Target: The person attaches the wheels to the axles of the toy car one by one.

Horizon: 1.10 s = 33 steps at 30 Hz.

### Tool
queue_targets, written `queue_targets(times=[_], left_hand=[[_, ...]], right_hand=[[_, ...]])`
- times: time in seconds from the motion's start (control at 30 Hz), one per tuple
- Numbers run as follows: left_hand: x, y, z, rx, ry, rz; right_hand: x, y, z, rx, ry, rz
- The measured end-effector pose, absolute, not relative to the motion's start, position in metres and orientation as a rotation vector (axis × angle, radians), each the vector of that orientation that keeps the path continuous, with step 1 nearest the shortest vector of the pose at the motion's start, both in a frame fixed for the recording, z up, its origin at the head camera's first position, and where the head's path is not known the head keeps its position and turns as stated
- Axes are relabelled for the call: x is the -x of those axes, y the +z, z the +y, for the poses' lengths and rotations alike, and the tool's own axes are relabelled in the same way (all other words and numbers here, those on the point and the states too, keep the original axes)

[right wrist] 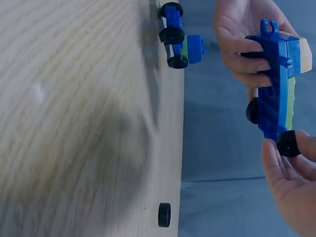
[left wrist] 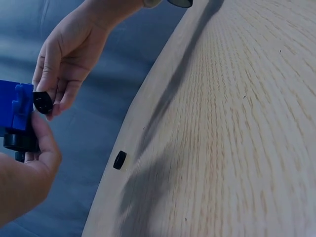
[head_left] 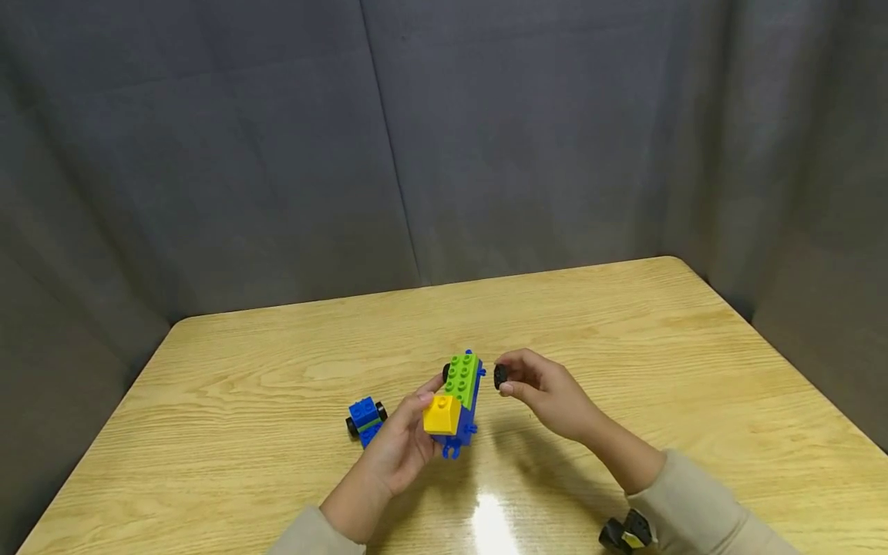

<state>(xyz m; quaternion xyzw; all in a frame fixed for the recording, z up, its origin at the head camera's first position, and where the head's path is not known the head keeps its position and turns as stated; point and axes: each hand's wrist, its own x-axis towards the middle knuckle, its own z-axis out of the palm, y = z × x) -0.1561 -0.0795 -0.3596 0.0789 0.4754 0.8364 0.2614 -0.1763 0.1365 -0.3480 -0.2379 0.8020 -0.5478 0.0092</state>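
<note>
A toy vehicle of blue, green and yellow bricks is held up in my left hand, thumb near the yellow brick and fingers underneath. A black wheel sits on its far left side, and bare blue pegs show on its right side. My right hand pinches another black wheel between thumb and fingers. In the head view a small gap separates that wheel from the vehicle's front right peg. In the right wrist view the wheel overlaps the vehicle's end; whether they touch I cannot tell.
A small blue toy vehicle with black wheels stands left of my left hand. Black wheels with a yellow part lie by my right sleeve. One loose black wheel lies on the wooden table. Grey curtains surround the table.
</note>
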Motion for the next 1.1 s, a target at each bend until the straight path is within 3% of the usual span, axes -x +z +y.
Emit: queue_targets(times=[0.27, 1.1], left_hand=[[0.1592, -0.3563, -0.0773, -0.381, 2.240, 1.291], [0.1549, -0.3551, -0.0843, -0.413, 1.941, 1.754]], right_hand=[[0.1795, -0.3444, 0.1338, 0.763, -1.864, 2.388], [0.1753, -0.3505, 0.1282, 0.650, -1.879, 2.405]])
